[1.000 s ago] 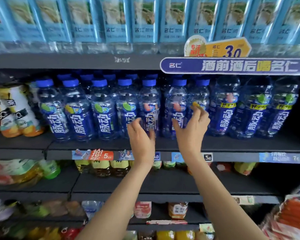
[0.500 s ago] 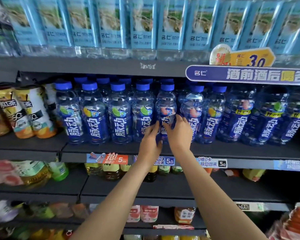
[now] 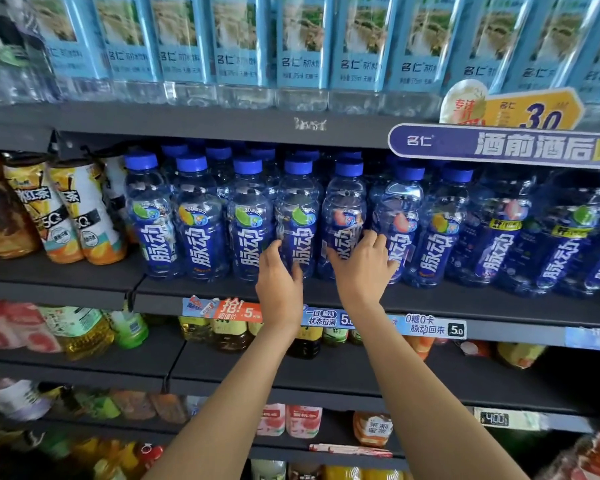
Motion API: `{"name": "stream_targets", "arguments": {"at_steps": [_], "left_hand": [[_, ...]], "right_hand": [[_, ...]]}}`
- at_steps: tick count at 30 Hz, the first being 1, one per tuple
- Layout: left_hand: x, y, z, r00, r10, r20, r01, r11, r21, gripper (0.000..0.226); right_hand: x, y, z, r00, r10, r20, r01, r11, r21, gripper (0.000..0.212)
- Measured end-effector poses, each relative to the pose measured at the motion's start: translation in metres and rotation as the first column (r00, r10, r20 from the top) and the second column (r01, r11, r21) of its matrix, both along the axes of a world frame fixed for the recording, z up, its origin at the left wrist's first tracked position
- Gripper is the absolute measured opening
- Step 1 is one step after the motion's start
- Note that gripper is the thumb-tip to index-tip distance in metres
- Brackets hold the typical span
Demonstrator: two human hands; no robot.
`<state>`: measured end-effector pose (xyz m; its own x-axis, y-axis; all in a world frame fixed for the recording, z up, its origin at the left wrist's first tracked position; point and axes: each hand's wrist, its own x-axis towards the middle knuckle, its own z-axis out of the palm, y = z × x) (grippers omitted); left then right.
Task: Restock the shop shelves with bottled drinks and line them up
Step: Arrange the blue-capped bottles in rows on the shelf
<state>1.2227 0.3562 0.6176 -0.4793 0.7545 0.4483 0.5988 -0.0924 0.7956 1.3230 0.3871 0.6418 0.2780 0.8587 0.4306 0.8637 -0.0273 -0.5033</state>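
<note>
Two bare hands reach up to the middle shelf (image 3: 430, 303), where a front row of blue-capped sports-drink bottles stands upright, shoulder to shoulder, with more rows behind. The left hand (image 3: 279, 284) curls its fingers (image 3: 297, 271) and thumb round the lower body of the green-fruit bottle (image 3: 297, 216), fourth from the left in the front row. The right hand (image 3: 362, 271) wraps its fingers (image 3: 378, 239) round the lower part of the peach bottle (image 3: 345, 220) just right of it, so the two hands sit side by side, nearly touching. Both bottles stand on the shelf, in line with their neighbours.

Left of the blue row lean several orange-and-white tea bottles (image 3: 84, 216), tilted against one another. On the shelf above, pale-blue-labelled water bottles (image 3: 302, 46) stand in a tight row, and a purple banner (image 3: 499, 147) with a yellow price card (image 3: 527, 109) hangs from that shelf's right edge. Price tags (image 3: 430, 329) run along the middle shelf's front lip. Lower shelves hold mixed drinks, blurred.
</note>
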Motion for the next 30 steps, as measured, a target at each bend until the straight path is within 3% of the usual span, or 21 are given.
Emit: {"name": "stream_targets", "arguments": {"at_steps": [4,7,10,12,16,19,30], "left_hand": [[0.000,0.001,0.006,1.000,-0.007,-0.024,0.005,0.998,-0.056,0.044],[-0.009,-0.007,0.004,0.998,0.026,-0.054,-0.023,0.999,0.047,0.039],[-0.025,-0.016,0.003,0.984,0.175,0.022,-0.176,0.967,0.184,0.038],[-0.038,-0.014,0.003,0.971,0.207,0.119,-0.219,0.971,0.095,0.049],[-0.055,0.000,0.005,0.986,0.153,0.071,-0.139,0.974,-0.178,0.066],[-0.057,0.005,0.009,0.988,0.149,0.032,-0.140,0.971,-0.193,0.064],[-0.056,0.004,0.009,0.990,0.141,0.014,-0.137,0.974,-0.182,0.058]], "right_hand": [[-0.001,0.000,-0.002,1.000,-0.009,-0.011,0.008,1.000,-0.007,0.055],[0.003,-0.002,-0.003,0.999,0.010,-0.043,-0.009,1.000,0.022,0.053],[0.000,-0.011,-0.003,0.996,0.066,-0.060,-0.053,0.979,0.198,0.046],[-0.013,-0.018,-0.004,0.995,0.100,0.007,-0.098,0.950,0.298,0.047],[-0.040,-0.022,0.000,0.978,0.208,-0.004,-0.205,0.963,0.175,0.054],[-0.046,-0.019,-0.003,0.976,0.219,-0.008,-0.218,0.973,0.076,0.046],[-0.037,-0.027,0.002,0.968,0.250,0.004,-0.249,0.965,0.086,0.045]]}}
